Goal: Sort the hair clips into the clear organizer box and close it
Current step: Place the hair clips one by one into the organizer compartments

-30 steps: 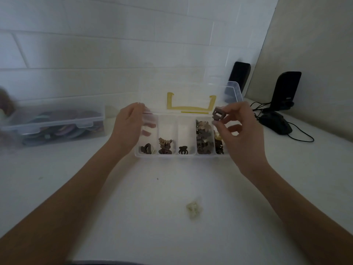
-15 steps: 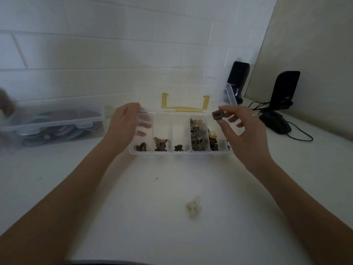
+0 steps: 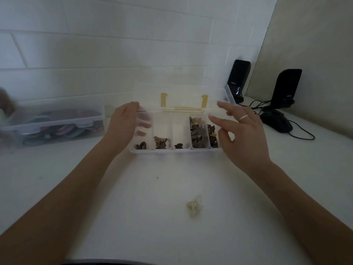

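While left hand (image 3: 124, 125) is gripping organizer box (image 3: 179, 150) left wall, right hand (image 3: 242, 134) hovering over right compartments, fingers spread, empty. Pale clip (image 3: 194, 206) lying near, on table. Looking light, brittle, slippery; pinching sides probably best.

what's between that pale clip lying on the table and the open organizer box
Nothing visible. The pale clip lies alone on the bare table in front of the organizer box, whose lid stands open. The left hand grips the box's left end; the right hand hovers open over its right end, holding nothing.
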`<state>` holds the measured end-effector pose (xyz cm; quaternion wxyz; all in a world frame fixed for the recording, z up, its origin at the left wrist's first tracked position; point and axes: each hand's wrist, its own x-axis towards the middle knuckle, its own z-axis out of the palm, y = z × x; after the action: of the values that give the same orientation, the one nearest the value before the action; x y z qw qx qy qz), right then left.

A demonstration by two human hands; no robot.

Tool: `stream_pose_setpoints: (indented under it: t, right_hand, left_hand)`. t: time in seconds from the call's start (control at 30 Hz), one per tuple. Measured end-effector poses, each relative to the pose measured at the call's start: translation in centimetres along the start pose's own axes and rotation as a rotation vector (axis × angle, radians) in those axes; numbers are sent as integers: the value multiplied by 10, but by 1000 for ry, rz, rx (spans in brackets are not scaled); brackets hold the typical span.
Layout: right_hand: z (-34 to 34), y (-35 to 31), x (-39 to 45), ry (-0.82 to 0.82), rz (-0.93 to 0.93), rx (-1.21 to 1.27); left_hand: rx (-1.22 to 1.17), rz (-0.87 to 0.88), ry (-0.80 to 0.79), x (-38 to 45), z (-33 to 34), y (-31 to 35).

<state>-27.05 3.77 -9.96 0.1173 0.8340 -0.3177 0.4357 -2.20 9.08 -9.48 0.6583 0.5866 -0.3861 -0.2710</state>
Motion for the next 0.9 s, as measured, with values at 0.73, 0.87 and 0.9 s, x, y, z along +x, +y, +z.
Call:
stream_pose_setpoints:
  t: [0.73, 0.87, 0.9]
  right_hand:
    - [-23, -70, -7, -921, -228, 358]
    - [-14, -58, -3, -642, 135, 743]
    - [-12, -55, -2, -550, 227, 816]
  left_hand:
    - [17, 6, 3, 1, 0, -2]
    - [13, 12, 3, 1, 1, -2]
    - [7, 12, 3, 1, 0, -2]
